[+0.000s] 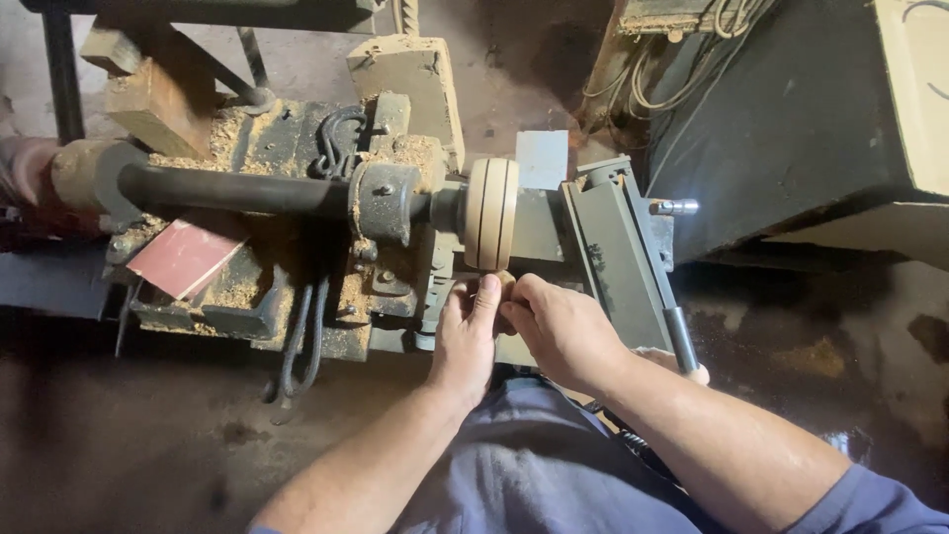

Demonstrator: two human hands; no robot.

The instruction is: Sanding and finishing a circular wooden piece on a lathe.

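Round pale wooden disc (491, 214) sits mounted on the dark steel lathe spindle (237, 190), above both hands; left hand (465, 341) curled, thumb up just under the disc's lower edge; right hand (561, 331) curled alongside, touching left; what they grip is hidden; sawdust-covered lathe bed (247, 287) below.

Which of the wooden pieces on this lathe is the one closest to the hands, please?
The round grooved wooden disc on the spindle, just above both hands. The rough wooden block at upper left lies far off, amid sawdust.

Head view, steeply down, close.
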